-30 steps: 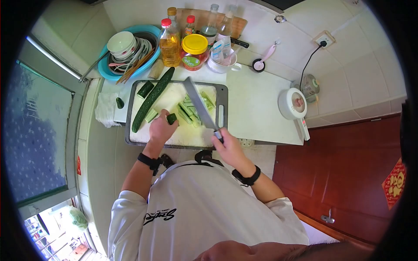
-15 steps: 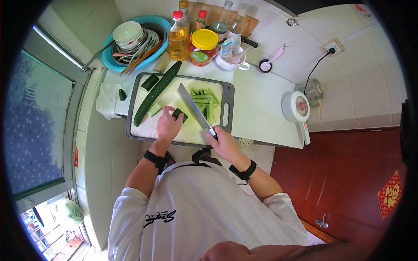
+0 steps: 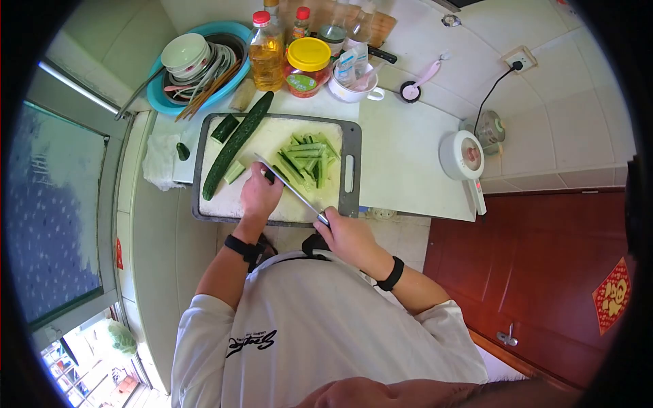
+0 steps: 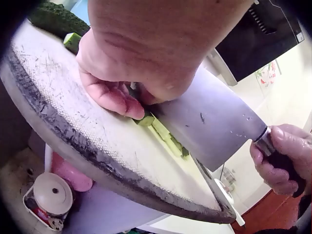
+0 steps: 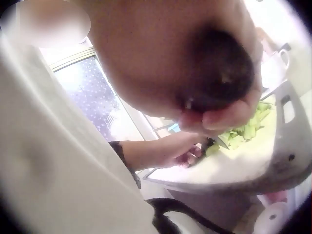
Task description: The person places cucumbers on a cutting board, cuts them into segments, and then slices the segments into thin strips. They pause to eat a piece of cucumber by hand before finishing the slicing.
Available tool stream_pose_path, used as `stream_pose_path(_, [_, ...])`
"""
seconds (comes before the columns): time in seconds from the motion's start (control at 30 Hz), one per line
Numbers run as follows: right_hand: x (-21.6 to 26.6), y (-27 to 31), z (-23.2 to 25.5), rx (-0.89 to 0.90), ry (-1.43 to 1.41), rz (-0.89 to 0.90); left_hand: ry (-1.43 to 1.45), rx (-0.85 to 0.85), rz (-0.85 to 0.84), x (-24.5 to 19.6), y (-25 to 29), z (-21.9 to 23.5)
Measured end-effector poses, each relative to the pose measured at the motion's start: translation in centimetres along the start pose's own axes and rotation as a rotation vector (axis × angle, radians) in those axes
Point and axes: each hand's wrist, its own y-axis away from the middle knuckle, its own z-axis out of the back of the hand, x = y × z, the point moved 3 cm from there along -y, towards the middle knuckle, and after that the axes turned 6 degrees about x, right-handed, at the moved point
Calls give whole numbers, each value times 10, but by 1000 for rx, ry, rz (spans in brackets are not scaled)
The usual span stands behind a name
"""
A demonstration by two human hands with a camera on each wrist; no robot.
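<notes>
On the cutting board (image 3: 228,202), my left hand (image 3: 261,196) holds a short dark-green cucumber piece (image 3: 270,176) down with curled fingers. The handle of a broad cleaver (image 4: 209,117) is in the grip of my right hand (image 3: 350,238). Its blade stands on edge close beside the left fingers, right at the piece. Cucumber strips (image 3: 309,153) lie in a loose pile right of the blade. Left of the hand rest a long whole cucumber (image 3: 237,146), a thick chunk (image 3: 224,128) and a pale cut piece (image 3: 234,172).
Behind the board stand a blue basin (image 3: 158,95) of dishes, an oil bottle (image 3: 266,60), a yellow-lidded jar (image 3: 307,68) and a white cup (image 3: 350,92). A small white pot (image 3: 462,155) sits at the right. A cucumber end (image 3: 183,151) lies on a cloth (image 3: 160,163).
The cleaver has moved left from the strips to the piece under my left hand, its blade now more upright. The right hand has shifted with it; the left hand keeps its hold.
</notes>
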Motion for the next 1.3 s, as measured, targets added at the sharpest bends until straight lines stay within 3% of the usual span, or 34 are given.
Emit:
stream_pose_path(0.43, [-3,-1,-12,45,-97,30,9,27,-10,9,-5,-6])
stream_pose_path(0.63, [-10,-34,-25,-102,-234,105,37,56,5,8,-5,-5])
stream_pose_path(0.7, [-17,-41,-25,-63,-337,21,41,36,0,8,-4,-5])
stream_pose_path(0.93, [-8,-10,-7,13,-205,74,26,3,35,7,-5,-6])
stream_pose_path(1.13, [-7,0,-4,55,-177,15,25,0,20,6,-5,-7])
stream_pose_path(1.3, [-3,-29,-20,-46,-146,38,30,9,5,10,-8,-8])
